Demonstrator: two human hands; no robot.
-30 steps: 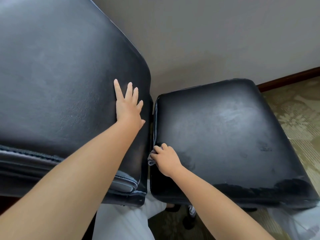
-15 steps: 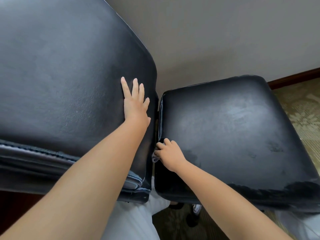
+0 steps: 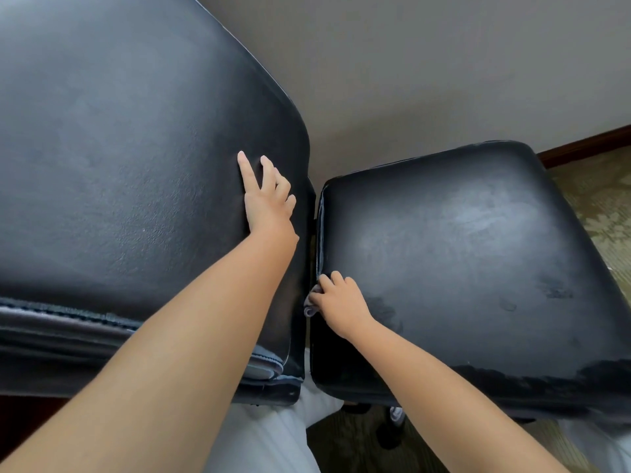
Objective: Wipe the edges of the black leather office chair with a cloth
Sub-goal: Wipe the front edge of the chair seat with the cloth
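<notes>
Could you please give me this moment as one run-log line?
left hand: flat on chair back | right hand: pressing cloth on seat left edge | stage: wiping

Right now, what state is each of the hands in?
Left hand: open, fingers flat on the black leather chair back.
Right hand: grips the small grey cloth.

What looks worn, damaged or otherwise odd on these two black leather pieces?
The right-hand cushion shows scuffed, peeling leather along its near edge and dull smears on top. The larger backrest has a frayed seam at its lower edge. Nothing is spilled.
</notes>
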